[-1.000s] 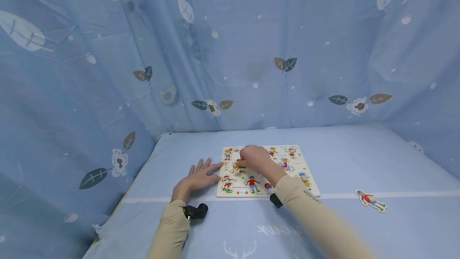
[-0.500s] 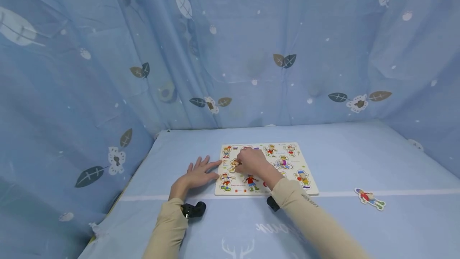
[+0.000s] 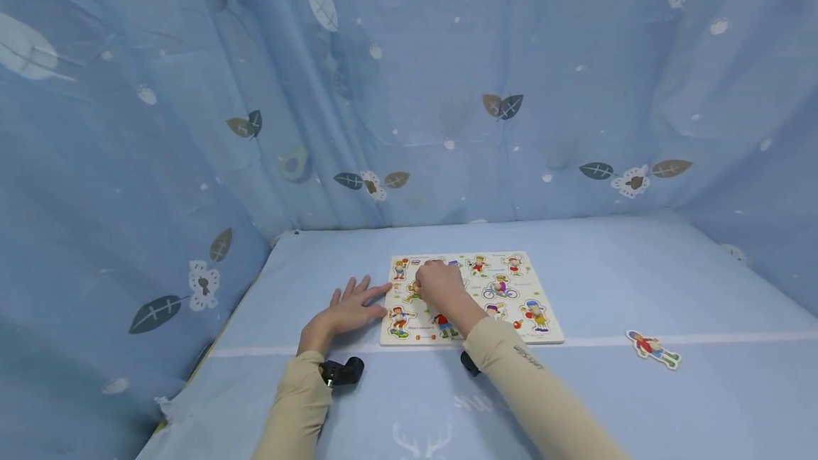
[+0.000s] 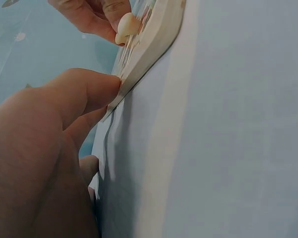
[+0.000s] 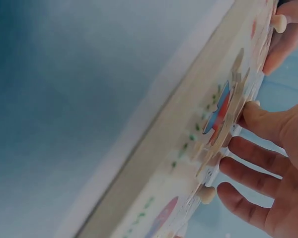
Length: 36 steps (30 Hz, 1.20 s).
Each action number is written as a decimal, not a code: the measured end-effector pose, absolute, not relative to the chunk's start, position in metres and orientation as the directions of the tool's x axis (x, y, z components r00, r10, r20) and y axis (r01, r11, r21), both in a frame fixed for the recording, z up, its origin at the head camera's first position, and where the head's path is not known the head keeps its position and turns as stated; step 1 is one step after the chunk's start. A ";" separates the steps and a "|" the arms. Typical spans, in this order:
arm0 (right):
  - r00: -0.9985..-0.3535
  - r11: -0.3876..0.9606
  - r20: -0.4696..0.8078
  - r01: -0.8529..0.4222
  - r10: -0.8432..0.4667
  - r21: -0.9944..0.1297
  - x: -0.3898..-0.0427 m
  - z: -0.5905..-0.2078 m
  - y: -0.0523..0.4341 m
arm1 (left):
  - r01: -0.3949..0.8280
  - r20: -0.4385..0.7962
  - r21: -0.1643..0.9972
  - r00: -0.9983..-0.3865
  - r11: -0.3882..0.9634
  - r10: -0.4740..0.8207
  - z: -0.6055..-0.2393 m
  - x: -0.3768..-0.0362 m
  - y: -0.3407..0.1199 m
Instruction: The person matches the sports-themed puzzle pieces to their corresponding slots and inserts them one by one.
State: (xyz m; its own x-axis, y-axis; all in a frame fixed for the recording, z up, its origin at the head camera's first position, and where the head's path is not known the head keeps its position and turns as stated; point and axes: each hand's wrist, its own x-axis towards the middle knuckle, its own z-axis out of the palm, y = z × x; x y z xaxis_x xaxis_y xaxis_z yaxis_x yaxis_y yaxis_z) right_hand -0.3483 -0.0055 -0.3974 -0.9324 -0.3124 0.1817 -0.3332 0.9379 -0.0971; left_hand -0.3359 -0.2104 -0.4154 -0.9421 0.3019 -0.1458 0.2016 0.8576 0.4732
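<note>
A white wooden peg puzzle board (image 3: 551, 338) with sports figures lies flat on the table. My left hand (image 3: 348, 312) lies at its left side, fingers spread, with thumb and index fingertips at the board's edge. Over the board's left half is my right hand (image 3: 442, 287), thumb and fingers bent downward. It pinches the knob of a puzzle piece (image 3: 412, 292) with a yellow figure, partly hidden by the hand in the head view. In the right wrist view the thumb presses against that knob, and the other fingers reach down beside another round knob (image 5: 206, 194).
One loose puzzle piece (image 3: 653, 349), a child in a red top, lies on the table to the right of the board. Blue patterned curtains (image 3: 447, 91) stand behind and at both sides. A pale blue cloth (image 3: 594, 268) covers the table.
My right hand has shifted slightly left over the board, covering more of the yellow-figure piece. The left hand keeps its place at the board's edge. The head view has tilted a little.
</note>
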 end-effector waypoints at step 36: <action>-0.878 0.921 0.295 -0.390 -0.376 0.012 -0.297 -0.374 0.057 | 0.224 -0.133 0.463 -0.939 0.857 0.317 -0.415 -0.335 -0.216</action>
